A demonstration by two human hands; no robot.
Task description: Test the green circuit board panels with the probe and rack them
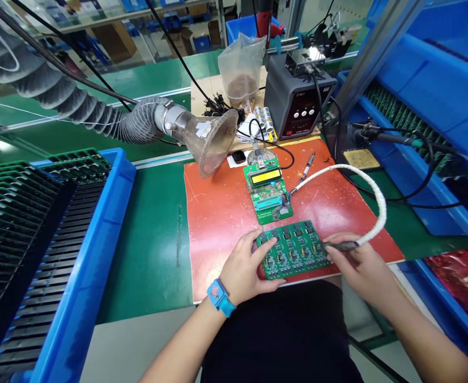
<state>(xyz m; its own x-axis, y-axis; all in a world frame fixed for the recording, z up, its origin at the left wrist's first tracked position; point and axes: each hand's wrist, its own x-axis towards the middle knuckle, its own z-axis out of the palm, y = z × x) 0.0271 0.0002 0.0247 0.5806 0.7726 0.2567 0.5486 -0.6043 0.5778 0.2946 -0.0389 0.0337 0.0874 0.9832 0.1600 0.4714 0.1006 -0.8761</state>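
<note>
A green circuit board panel (293,251) with several small digit displays lies at the front edge of the red mat. My left hand (252,260) grips its left end, thumb at the near edge and fingers on top. In my right hand (353,260) is a dark probe (343,246), pinched, its tip at the panel's right end; whether it touches cannot be made out. From the probe a white sleeved cable (379,199) arcs back to a green programmer board (269,191) with a lit yellow screen, lying just behind the panel.
A fume extractor funnel (218,143) hangs over the red mat (218,229). Behind stand a soldering station (297,101) and a plastic bag (241,69). A pen (308,166) lies at right. Blue bins with boards flank the bench, one a left bin (93,239).
</note>
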